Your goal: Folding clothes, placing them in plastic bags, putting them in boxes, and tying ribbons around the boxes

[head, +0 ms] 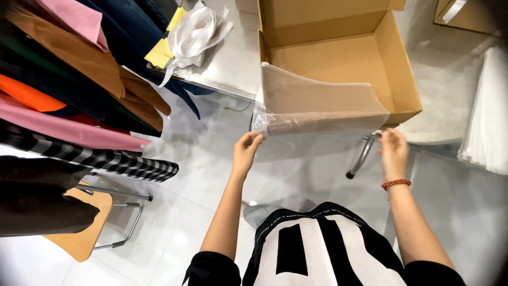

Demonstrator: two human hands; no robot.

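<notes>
A clear plastic bag (317, 103) hangs over the near wall of an open cardboard box (405, 79) and reaches down inside it. My left hand (246, 151) pinches the bag's lower left corner. My right hand (393, 151), with an orange bead bracelet on the wrist, pinches its lower right corner. The bag is stretched flat between the two hands. I cannot see anything inside it.
A stack of folded garments (69, 100) in many colours fills the left side above a wooden chair (87, 233). White plastic wrapping (196, 32) and yellow slips lie on the table behind. White bags (489, 116) hang at the right. A second box (465, 13) stands at the back right.
</notes>
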